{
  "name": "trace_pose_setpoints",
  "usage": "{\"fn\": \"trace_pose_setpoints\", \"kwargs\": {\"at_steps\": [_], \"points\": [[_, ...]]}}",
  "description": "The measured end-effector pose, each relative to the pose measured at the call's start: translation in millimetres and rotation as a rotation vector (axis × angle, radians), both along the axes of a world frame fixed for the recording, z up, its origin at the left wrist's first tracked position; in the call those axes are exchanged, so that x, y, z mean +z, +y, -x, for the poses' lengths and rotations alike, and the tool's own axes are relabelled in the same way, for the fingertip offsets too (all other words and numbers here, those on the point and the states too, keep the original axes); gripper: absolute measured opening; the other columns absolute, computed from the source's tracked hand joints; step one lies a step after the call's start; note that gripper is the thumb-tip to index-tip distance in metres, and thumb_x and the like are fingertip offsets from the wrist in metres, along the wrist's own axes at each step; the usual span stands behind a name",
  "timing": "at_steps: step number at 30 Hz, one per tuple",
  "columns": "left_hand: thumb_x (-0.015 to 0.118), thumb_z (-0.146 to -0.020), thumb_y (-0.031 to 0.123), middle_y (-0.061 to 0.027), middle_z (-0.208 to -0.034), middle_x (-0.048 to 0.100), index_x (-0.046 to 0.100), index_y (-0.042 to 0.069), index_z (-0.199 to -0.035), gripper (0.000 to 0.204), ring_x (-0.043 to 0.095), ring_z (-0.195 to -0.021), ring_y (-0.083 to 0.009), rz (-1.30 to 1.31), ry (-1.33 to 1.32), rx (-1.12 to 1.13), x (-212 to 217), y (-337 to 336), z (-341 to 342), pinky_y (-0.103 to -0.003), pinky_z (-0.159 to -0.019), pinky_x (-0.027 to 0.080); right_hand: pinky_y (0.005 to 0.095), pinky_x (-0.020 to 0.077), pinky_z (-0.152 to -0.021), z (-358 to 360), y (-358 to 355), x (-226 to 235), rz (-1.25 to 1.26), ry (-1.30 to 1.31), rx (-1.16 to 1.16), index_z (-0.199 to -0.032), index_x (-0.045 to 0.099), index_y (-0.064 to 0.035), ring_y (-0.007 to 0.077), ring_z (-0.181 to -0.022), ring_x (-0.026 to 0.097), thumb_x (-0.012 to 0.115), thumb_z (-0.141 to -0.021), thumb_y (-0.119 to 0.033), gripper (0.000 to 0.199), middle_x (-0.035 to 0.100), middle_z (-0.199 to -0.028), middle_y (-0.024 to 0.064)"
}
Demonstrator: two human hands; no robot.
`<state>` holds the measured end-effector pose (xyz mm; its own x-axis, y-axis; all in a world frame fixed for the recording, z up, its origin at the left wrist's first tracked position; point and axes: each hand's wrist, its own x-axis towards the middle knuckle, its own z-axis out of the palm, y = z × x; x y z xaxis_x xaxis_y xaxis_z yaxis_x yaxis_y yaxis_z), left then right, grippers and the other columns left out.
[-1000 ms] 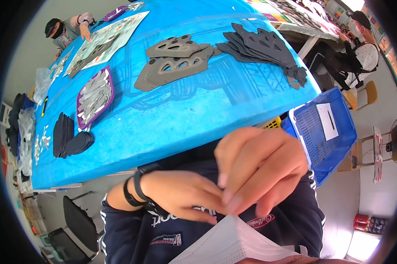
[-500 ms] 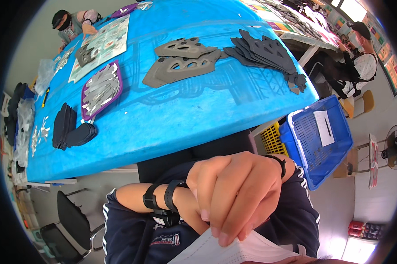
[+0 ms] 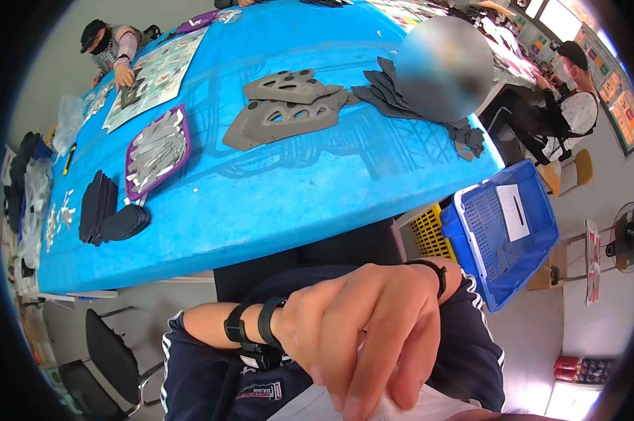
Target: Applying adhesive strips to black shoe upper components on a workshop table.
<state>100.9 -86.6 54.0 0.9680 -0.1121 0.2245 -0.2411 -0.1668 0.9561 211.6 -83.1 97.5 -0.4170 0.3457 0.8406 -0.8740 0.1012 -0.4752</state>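
Note:
In front of my lap my right hand [image 3: 384, 326] is closed, its fingertips pinching the white face mask [image 3: 317, 403] at the bottom of the view. My left hand [image 3: 306, 333] lies behind it and is mostly covered, so its fingers do not show well. Two black bands circle my left forearm; a dark bracelet is on my right wrist. Beyond my hands, grey foam pieces with cut-out holes [image 3: 285, 123] lie on the blue-covered table [image 3: 226, 224]. A purple tray [image 3: 186, 144] of silvery strips stands to their left.
Black flat pieces [image 3: 98, 207] are stacked at the table's near left; more dark pieces [image 3: 380, 98] lie right. Beside the table's right corner are a blue basket [image 3: 471, 263] and a yellow one [image 3: 433, 231]. A black chair [image 3: 113, 351] stands left. Two people work farther off.
My right hand has dropped slightly toward the bottom of the view, still at the mask. The person at far left has moved a hand onto a dark piece on the sheet.

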Motion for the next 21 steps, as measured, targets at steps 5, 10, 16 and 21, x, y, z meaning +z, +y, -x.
{"fn": "trace_pose_setpoints", "kwargs": {"at_steps": [5,10,16,21], "points": [[0.058,-0.077,0.014,-0.0149,-0.091,0.058,0.057,0.001,-0.093,0.021,0.055,-0.083,-0.029,0.023,0.068,-0.01,3.3,6.3,-4.5,-0.031,-0.071,0.044,0.0302,0.0378,-0.069,-4.5,3.9,-6.4,-0.028,-0.016,0.096,-0.095,0.061,0.0012,0.0221,-0.081,0.052,0.064,-0.075,-0.017,0.028,0.058,-0.093,0.0129],[0.058,-0.077,0.014,-0.0151,-0.091,0.058,0.057,0.001,-0.093,0.021,0.055,-0.082,-0.0293,0.015,0.144,0.011,10.1,49.0,25.3,-0.031,-0.071,0.044,0.0315,0.0369,-0.064,-6.1,9.5,-4.3,0.056,-0.009,0.14,-0.09,0.062,0.0024,0.0228,-0.08,0.052,0.063,-0.078,-0.021,0.027,0.059,-0.091,0.013],[0.059,-0.08,0.016,-0.006,-0.086,0.06,0.061,0.005,-0.091,0.016,0.056,-0.08,-0.0151,-0.292,0.254,0.608,23.6,139.0,15.4,-0.027,-0.072,0.044,0.0348,0.0378,-0.07,-16.0,30.8,-11.1,-0.057,-0.086,0.12,-0.094,0.061,0.0009,0.0257,-0.086,0.051,0.058,-0.081,-0.027,0.031,0.058,-0.097,0.0168],[0.059,-0.075,0.024,-0.0119,-0.093,0.057,0.058,0.005,-0.096,0.029,0.055,-0.085,-0.0241,-0.823,0.144,1.137,-6.7,236.5,-8.7,-0.034,-0.073,0.045,0.0362,0.0336,-0.092,-40.6,31.8,-10.4,-0.139,-0.199,0.202,-0.116,0.048,-0.0031,0.028,-0.103,0.044,0.053,-0.084,-0.03,0.042,0.051,-0.11,0.012]]}}
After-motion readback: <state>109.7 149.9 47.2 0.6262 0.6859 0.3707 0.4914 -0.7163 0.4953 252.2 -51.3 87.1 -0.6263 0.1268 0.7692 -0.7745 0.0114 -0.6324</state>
